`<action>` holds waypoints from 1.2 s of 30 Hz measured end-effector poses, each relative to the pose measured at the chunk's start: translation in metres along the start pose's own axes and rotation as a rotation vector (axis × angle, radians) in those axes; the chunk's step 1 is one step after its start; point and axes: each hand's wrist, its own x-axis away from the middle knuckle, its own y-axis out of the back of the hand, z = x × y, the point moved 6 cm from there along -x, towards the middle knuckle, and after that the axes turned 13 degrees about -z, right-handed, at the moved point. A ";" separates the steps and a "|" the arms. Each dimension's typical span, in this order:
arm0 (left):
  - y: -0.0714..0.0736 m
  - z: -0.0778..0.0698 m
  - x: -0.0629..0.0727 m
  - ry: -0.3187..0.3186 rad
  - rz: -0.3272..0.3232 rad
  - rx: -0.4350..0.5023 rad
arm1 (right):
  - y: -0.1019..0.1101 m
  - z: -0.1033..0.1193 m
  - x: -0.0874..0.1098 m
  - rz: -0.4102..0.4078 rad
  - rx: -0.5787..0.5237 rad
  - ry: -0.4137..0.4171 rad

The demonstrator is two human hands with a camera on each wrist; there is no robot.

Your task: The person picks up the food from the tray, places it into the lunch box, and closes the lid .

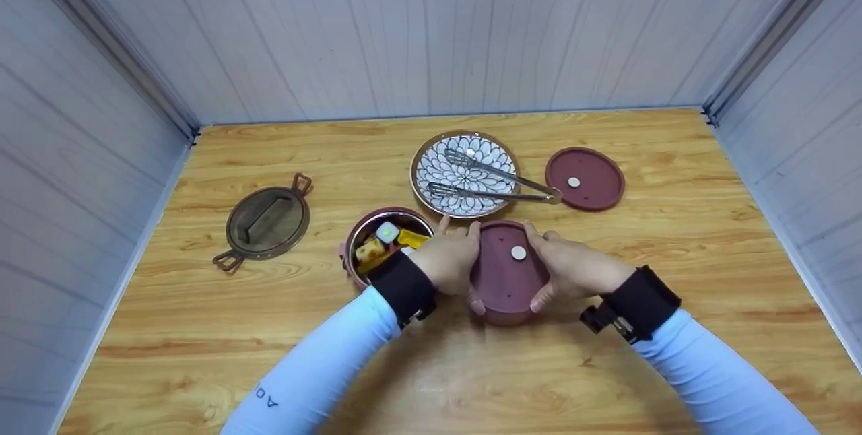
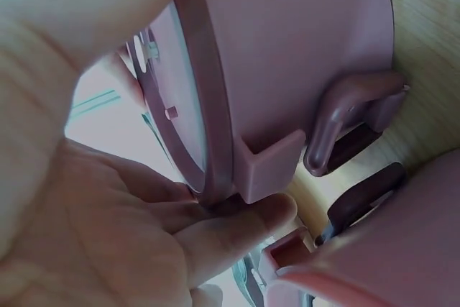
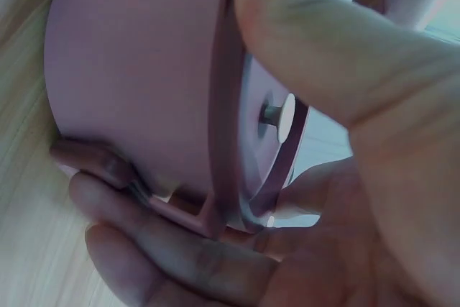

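A lidded maroon lunch box (image 1: 506,287) stands on the table between both hands. Its lid has a white valve knob (image 1: 518,253). My left hand (image 1: 452,256) grips the lid's rim on the left, thumb on the near side. The left wrist view shows its fingertips at a side clip (image 2: 267,167) that sticks outward. From the right, my right hand (image 1: 572,263) holds the opposite edge, with fingers against the clip and handle on that side in the right wrist view. Left of it, an open lunch box (image 1: 385,212) contains colourful food-like pieces, partly hidden by my left arm.
Behind the hands, metal tongs (image 1: 497,195) lie across a flower-patterned plate (image 1: 431,160). A loose maroon lid (image 1: 596,186) lies at the back right. At the left is a dark round lid-like piece (image 1: 283,241) with two handles. Panel walls border the wooden table.
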 end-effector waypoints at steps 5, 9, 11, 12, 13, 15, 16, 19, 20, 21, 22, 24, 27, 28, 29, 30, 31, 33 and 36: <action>0.001 -0.001 0.000 0.000 0.003 -0.029 | 0.000 0.001 0.000 0.003 0.002 0.010; 0.000 -0.002 0.000 0.005 0.008 -0.020 | 0.000 0.000 0.001 0.006 -0.010 0.011; 0.000 -0.002 0.000 0.005 0.006 -0.019 | 0.000 0.000 0.000 0.007 -0.009 0.013; 0.000 -0.002 0.000 0.005 0.006 -0.023 | -0.001 0.001 0.000 0.005 -0.006 0.017; 0.000 -0.002 0.000 0.005 0.006 -0.023 | -0.001 0.001 0.000 0.003 -0.004 0.020; 0.001 -0.002 0.000 0.008 0.007 -0.024 | -0.001 0.001 0.000 -0.003 0.004 0.025; 0.000 -0.002 0.000 0.012 0.008 -0.023 | -0.001 0.001 0.000 -0.005 0.004 0.025; 0.000 -0.001 0.000 0.029 0.012 -0.009 | -0.001 0.001 0.000 -0.009 0.004 0.025; 0.000 -0.001 0.000 0.036 0.014 -0.004 | -0.001 0.000 0.000 -0.010 0.001 0.024; -0.001 -0.001 0.000 0.041 0.016 0.002 | 0.000 0.000 0.000 -0.009 -0.003 0.021; -0.002 -0.001 0.001 0.045 0.019 0.011 | -0.001 0.000 0.001 -0.005 -0.009 0.016; -0.003 0.000 0.002 0.047 0.020 0.029 | -0.002 -0.001 0.002 0.000 -0.021 0.007; -0.003 0.001 0.003 0.043 0.007 0.062 | -0.002 -0.003 0.002 -0.004 -0.040 0.001; -0.002 0.002 0.004 0.039 -0.002 0.067 | -0.001 -0.004 0.002 -0.008 -0.043 0.002; -0.002 0.003 0.005 0.037 -0.010 0.072 | -0.001 -0.005 0.003 -0.013 -0.048 0.008; -0.001 0.003 0.005 0.033 -0.022 0.074 | -0.001 -0.005 0.003 -0.019 -0.055 0.014; -0.001 0.004 0.007 0.028 -0.031 0.071 | -0.001 -0.006 0.004 -0.024 -0.059 0.020; -0.001 0.005 0.010 0.016 -0.046 0.051 | 0.000 -0.008 0.006 -0.029 -0.064 0.039; -0.001 0.006 0.016 0.001 -0.069 0.029 | 0.004 -0.011 0.009 -0.054 -0.081 0.066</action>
